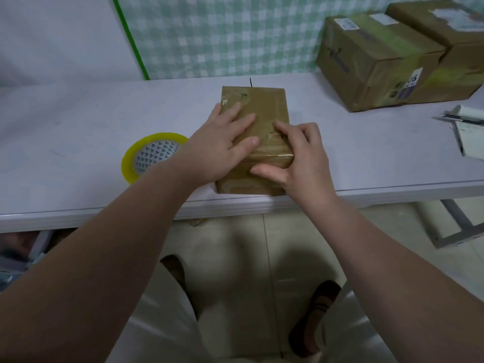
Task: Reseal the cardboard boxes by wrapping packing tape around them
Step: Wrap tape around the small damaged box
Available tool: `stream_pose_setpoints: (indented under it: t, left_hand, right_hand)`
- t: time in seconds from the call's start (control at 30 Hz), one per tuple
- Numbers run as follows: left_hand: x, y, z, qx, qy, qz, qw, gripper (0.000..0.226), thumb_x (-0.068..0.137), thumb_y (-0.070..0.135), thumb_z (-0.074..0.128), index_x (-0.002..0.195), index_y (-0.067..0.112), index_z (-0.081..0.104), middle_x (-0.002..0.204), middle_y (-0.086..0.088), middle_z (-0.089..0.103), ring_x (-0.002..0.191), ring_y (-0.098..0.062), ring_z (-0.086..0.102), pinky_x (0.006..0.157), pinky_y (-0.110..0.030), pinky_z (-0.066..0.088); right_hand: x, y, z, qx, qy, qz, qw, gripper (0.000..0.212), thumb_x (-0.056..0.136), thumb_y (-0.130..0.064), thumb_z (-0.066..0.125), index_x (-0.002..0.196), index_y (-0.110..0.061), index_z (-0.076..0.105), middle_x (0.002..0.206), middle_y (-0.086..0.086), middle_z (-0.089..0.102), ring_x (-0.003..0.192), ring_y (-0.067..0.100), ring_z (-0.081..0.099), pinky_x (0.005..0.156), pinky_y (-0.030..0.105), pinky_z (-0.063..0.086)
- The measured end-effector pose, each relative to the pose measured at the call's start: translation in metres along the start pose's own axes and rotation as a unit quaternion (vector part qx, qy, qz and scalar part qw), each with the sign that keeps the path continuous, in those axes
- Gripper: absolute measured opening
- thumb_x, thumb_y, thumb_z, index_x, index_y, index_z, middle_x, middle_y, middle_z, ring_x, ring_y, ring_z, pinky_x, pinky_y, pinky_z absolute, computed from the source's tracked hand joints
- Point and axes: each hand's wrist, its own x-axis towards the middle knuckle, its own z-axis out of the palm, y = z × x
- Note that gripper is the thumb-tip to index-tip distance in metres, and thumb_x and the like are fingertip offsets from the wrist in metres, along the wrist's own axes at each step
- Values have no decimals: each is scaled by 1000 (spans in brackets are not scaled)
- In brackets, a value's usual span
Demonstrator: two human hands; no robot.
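**Tape pressed down on the small box**

The small flat brown cardboard box (264, 106) lies on the white table (78, 113), close to the person. The left hand (222, 142) rests flat on the box's top, fingers straight. The right hand (296, 158) curls over the box's near right corner, thumb on the front face, pinching a glossy tape band. Just left of the box lies the yellow-rimmed roll of packing tape (152, 153). The box looks light, stiff and slick where taped, so it is best held by its opposite side edges when turned.
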Motion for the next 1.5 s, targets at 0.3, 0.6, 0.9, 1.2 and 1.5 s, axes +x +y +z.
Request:
stream_pose_setpoints:
  t: [0.3, 0.6, 0.9, 1.2, 1.5]
  left_hand:
    - [-1, -1, 1, 12, -2, -1, 1000, 55, 99, 46, 32, 150, 31, 19, 160, 5, 2, 146, -19, -7, 116, -34, 0]
    - [-2, 1, -2, 41, -12, 20, 999, 52, 103, 32, 27, 151, 17, 16, 160, -4, 2, 146, -25, -7, 115, -30, -5]
    - [-3, 3, -4, 53, -11, 44, 998, 51, 104, 27, 24, 150, 9, 15, 159, -11, 6, 145, -18, -4, 109, -19, -12]
    - [2, -1, 3, 68, -5, 7, 998, 54, 102, 37, 22, 151, 15, 16, 160, -6, 5, 146, -29, -3, 118, -46, 9]
    - [-5, 0, 5, -160, 34, -63, 985, 68, 98, 42, 42, 152, 27, 3, 160, -4, -8, 145, -18, 10, 111, -25, 13]
  right_hand:
    - [-19, -16, -18, -143, -47, -1, 989, 119, 58, -70, 68, 151, -11, 23, 150, 14, 28, 137, 30, 30, 110, 42, 35]
    - [13, -62, -17, -323, -282, -5, 903, 136, 62, -83, 57, 151, -3, -6, 161, 13, -9, 149, 24, -9, 120, 45, -2]
    - [41, -56, -10, -294, -303, 18, 906, 136, 63, -72, 69, 152, -6, -10, 161, 9, -15, 148, 22, -13, 119, 47, -2]
    - [-10, -56, -17, -285, -207, -34, 935, 97, 85, -57, 57, 152, -6, 8, 162, 11, 5, 149, 24, 5, 120, 44, 6]
    - [-40, -22, 6, 77, 13, 115, 990, 75, 93, -32, 61, 153, -27, 16, 136, 2, 56, 111, 15, 57, 91, 17, 41]
